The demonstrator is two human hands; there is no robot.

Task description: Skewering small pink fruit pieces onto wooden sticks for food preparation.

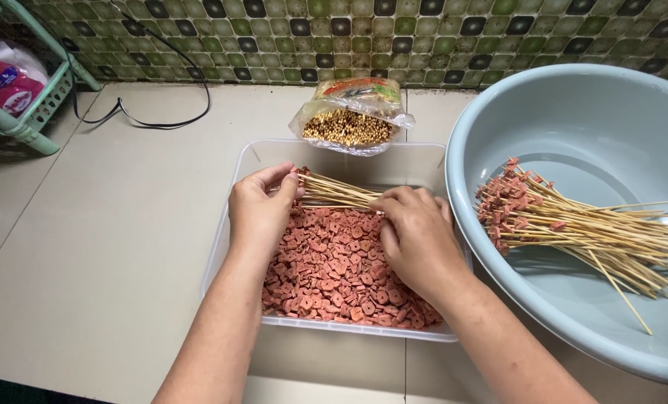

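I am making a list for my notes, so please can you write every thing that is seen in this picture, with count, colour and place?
clear plastic tub: one, transparent, centre of the counter
sausage slices: many, reddish-brown, inside the tub
bare skewers: a small bundle, pale wood, over the tub, held by both hands
basin: one, light blue-grey, right
finished skewers: many, wood with reddish pieces at the tips, in the basin
bag of beans: one, clear with yellowish beans, behind the tub
cable: one, black, back left
rack: one, pale green, far left, holding a pink-and-white packet
tiled wall: green, at the back
left hand: holds the skewer tips
right hand: grips the bundle
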